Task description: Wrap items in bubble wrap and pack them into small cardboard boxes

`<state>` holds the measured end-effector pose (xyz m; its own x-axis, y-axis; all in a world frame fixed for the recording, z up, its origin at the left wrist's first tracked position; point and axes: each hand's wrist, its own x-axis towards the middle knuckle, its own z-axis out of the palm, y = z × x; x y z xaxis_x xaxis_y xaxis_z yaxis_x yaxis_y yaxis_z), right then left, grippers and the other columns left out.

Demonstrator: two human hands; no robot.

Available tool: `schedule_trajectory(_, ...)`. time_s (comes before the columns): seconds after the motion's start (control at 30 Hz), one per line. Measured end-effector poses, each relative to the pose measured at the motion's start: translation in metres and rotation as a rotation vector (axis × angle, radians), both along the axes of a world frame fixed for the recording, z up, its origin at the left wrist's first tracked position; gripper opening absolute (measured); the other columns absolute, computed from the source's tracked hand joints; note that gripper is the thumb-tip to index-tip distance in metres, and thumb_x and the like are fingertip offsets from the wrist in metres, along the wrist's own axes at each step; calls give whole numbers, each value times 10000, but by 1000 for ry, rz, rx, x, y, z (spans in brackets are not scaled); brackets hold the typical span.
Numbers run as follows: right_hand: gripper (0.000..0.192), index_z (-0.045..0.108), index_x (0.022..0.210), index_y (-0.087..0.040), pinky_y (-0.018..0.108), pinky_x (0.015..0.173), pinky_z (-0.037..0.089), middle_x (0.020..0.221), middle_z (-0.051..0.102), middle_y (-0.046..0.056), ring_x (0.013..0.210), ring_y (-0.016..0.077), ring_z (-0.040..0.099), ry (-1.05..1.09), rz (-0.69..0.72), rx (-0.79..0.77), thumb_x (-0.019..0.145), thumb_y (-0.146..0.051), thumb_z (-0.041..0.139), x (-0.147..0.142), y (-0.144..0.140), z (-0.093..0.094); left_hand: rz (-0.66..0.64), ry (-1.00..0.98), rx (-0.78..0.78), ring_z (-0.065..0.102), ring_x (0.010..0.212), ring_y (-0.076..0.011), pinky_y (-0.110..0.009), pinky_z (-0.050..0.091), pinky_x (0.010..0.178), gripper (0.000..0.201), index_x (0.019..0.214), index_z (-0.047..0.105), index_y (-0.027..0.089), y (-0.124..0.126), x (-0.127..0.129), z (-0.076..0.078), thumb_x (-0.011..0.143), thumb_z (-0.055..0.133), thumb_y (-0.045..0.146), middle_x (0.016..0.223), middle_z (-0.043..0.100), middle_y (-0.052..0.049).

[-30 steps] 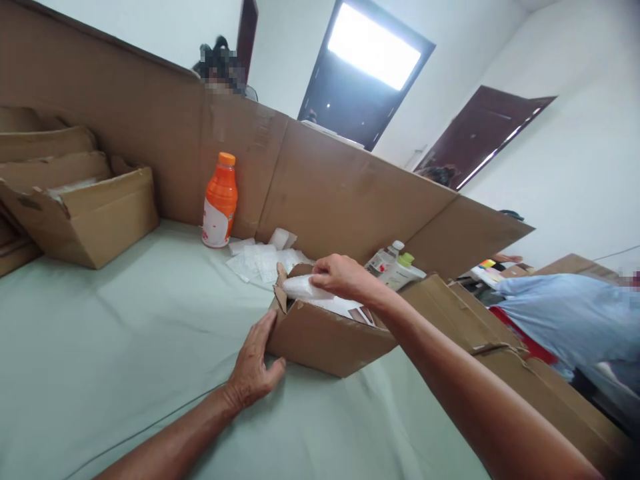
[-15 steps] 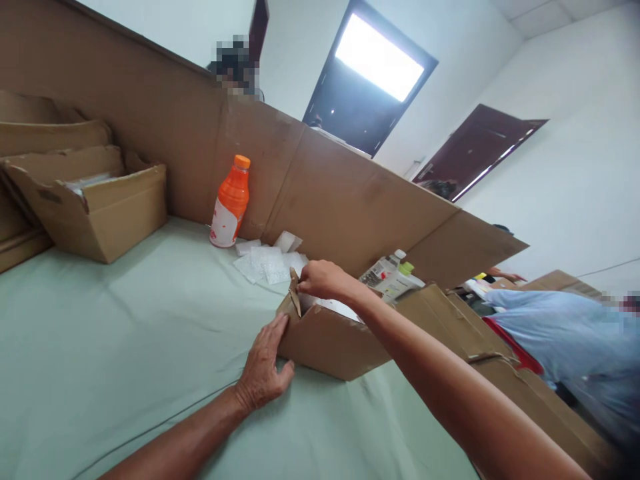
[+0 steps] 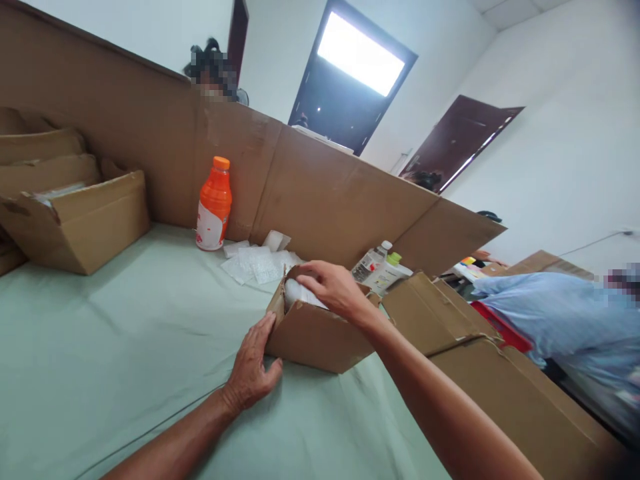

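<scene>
A small brown cardboard box (image 3: 320, 340) stands before me on the green cloth, its top open. White, translucent packing material (image 3: 300, 292) shows inside it; what lies deeper is hidden. My left hand (image 3: 254, 357) rests against the box's left side, fingers stretched out and thumb apart. Over the box's opening is my right hand (image 3: 333, 288), with its fingers extended to the far left rim and its thumb spread above the white contents. It does not appear to hold anything. Just beyond the box lie several pieces of bubble wrap (image 3: 263, 263).
An orange bottle (image 3: 214, 207) stands by the cardboard partition (image 3: 320, 180). Cardboard bins (image 3: 107, 220) are at left. A clear bottle (image 3: 369, 262), a green-capped pouch (image 3: 387, 275) and larger cartons (image 3: 480, 373) are at right. A person in blue (image 3: 560, 307) bends at far right.
My right hand has let go of the raised flap at the box's left end and spread over the contents. The flap no longer sticks up. My left hand stays against the box. The view has shifted slightly.
</scene>
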<state>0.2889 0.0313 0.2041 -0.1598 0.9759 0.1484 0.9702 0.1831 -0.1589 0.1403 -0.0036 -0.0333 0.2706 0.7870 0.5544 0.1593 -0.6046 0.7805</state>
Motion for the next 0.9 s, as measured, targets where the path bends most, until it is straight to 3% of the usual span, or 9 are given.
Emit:
schedule_trajectory(0.1,252,732,1035,-213,359,971,499,1182,729,73,1088,223,671,324,-90,407,957,-368,550,40,-53,-4,-5,3,-4,416,1439,-332,-557,328,1195,862,1572,274,227,-1,-1,0,768,579,164,1567,426,-149)
schedule_trajectory(0.2,256,713,1038,-220,413,969,510,1286,675,98,1200,262,617,470,-292,692,914,-417,607,87,-110,-45,4,11,-4,395,1454,-337,-565,326,1196,879,1576,256,235,-1,-2,-1,764,586,161,1578,404,-153)
schedule_trajectory(0.3,433,655,1182,-196,448,926,528,1364,618,155,1182,300,627,648,-536,615,870,-496,628,117,-147,-109,-5,15,-7,367,1474,-334,-562,317,1203,880,1577,243,244,-1,-3,-1,773,591,164,1596,375,-148)
schedule_trajectory(0.37,584,599,1286,-180,451,898,543,1339,629,176,1161,316,639,764,-586,435,824,-531,660,119,-155,-144,-12,3,-27,347,1486,-330,-557,304,1210,865,1574,253,246,0,-2,1,781,593,174,1604,364,-141)
schedule_trajectory(0.43,656,574,1315,-174,433,863,559,1277,664,167,1136,318,651,853,-551,260,782,-539,690,112,-153,-164,-16,-17,-79,345,1487,-330,-554,307,1208,848,1568,269,238,1,0,5,789,600,194,1601,369,-141)
schedule_trajectory(0.53,586,616,1212,-165,406,802,568,1115,725,129,1034,308,679,917,-486,111,769,-542,691,98,-142,-170,-38,-36,-190,354,1479,-334,-556,318,1199,842,1566,275,217,-3,3,15,794,612,224,1595,374,-154)
schedule_trajectory(0.67,492,657,1044,-171,400,752,564,1048,742,130,986,327,684,928,-465,109,751,-566,679,87,-134,-162,-77,-19,-279,359,1475,-346,-563,322,1199,882,1568,273,201,-21,-9,28,758,621,211,1603,370,-162)
schedule_trajectory(0.8,485,664,1029,-174,411,763,566,1018,752,119,979,335,688,968,-386,38,737,-560,702,66,-119,-160,-7,-1,-327,284,1514,-346,-575,267,1230,919,1582,223,180,-48,-44,29,740,591,160,1645,292,-166)
schedule_trajectory(0.9,547,653,1073,-159,413,756,565,972,753,107,924,319,693,1015,-262,-47,717,-568,720,31,-91,-164,122,-64,-369,257,1527,-336,-579,221,1246,914,1586,189,193,-62,-81,26,752,558,146,1654,266,-158)
